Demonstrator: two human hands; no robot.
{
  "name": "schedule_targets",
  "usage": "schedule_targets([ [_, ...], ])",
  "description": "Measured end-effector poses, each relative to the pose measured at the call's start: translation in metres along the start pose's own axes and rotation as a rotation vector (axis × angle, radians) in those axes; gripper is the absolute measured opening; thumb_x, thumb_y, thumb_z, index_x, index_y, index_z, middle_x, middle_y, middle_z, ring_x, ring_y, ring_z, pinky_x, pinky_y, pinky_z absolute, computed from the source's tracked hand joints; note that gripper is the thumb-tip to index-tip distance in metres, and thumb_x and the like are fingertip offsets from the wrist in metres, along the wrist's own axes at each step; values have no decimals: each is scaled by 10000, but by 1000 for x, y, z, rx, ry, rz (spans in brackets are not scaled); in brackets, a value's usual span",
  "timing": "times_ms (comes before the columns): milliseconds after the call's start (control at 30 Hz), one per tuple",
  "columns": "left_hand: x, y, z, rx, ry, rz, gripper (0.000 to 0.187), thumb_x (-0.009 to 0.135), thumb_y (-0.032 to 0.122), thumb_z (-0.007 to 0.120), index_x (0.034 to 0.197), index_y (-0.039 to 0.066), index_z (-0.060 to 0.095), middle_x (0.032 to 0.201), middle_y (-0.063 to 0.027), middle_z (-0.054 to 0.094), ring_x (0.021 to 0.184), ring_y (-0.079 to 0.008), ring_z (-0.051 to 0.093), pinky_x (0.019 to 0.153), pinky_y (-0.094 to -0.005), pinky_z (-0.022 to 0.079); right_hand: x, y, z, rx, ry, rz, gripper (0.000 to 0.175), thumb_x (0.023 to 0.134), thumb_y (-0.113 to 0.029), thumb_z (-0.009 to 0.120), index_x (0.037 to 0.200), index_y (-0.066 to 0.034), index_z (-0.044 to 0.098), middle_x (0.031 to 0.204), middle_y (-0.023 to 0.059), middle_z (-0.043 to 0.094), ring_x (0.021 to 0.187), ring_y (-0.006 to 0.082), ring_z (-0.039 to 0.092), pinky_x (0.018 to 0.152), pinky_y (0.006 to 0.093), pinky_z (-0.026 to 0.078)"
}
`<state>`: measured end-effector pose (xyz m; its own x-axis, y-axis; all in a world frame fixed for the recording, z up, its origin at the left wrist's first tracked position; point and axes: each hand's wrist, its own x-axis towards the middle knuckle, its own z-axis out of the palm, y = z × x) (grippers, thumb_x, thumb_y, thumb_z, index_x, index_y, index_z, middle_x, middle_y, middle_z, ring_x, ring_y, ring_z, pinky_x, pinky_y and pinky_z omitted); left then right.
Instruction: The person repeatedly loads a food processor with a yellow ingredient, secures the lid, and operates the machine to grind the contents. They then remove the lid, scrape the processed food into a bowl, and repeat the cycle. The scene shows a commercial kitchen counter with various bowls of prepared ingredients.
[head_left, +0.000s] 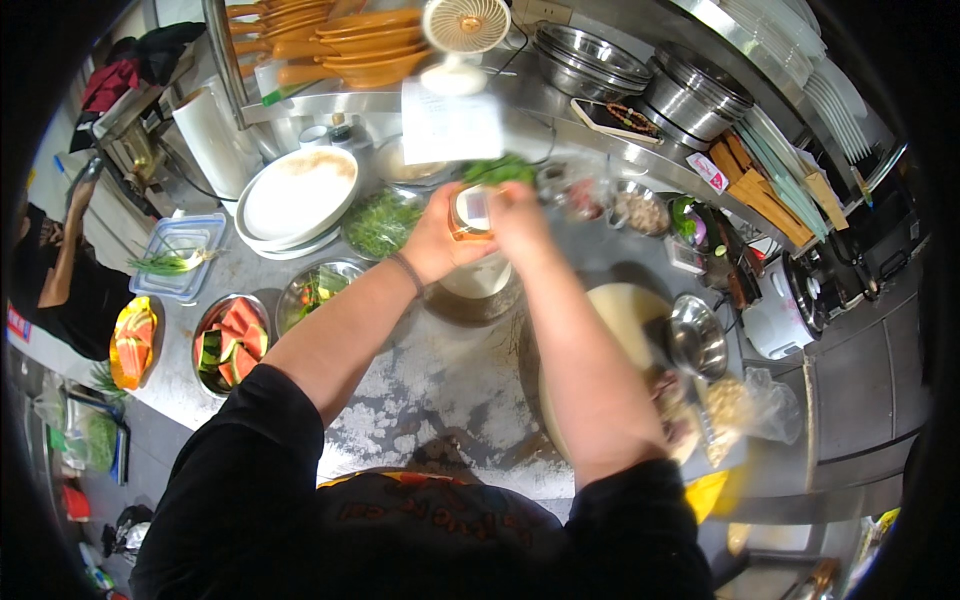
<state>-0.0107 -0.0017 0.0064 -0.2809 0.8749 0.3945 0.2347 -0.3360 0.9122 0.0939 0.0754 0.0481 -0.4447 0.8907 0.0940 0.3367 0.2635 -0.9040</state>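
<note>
Out over the metal counter, my left hand (439, 236) grips a small clear container with a white top and orange-brown contents (472, 212). My right hand (519, 221) is blurred and touches the container's right side; whether its fingers close on it is unclear. Just below both hands stands a round vessel with whitish contents (480, 276), partly hidden by them. Leafy green herbs (501, 169) lie just beyond the hands. To the left is a bowl of chopped greens (384, 223).
Stacked white plates (296, 196), a bowl of watermelon pieces (238, 343) and a lidded plastic box (210, 232) stand left. Right are a large round board (559, 405), a steel bowl (698, 337) and a rice cooker (776, 315). A shelf (330, 105) runs across the back. Another person (67, 277) is at far left.
</note>
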Motion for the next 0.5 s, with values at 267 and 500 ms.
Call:
schedule_targets([
  [267,-1,1,1,-46,-13,-28,904,608,74,810,1292,13,223,1179,-115,467,1095,-191,484,929,-324,436,-5,-5,-3,-43,2,-17,338,876,-189,491,1158,-4,484,1101,216,567,1016,312,573,880,383,447],
  [500,-1,-5,0,-66,12,3,865,605,125,812,1284,26,285,1166,-115,485,1074,-200,496,927,-327,428,-7,-8,-3,-55,8,-29,332,876,-189,487,1149,0,487,1089,219,571,1008,321,575,870,385,449],
])
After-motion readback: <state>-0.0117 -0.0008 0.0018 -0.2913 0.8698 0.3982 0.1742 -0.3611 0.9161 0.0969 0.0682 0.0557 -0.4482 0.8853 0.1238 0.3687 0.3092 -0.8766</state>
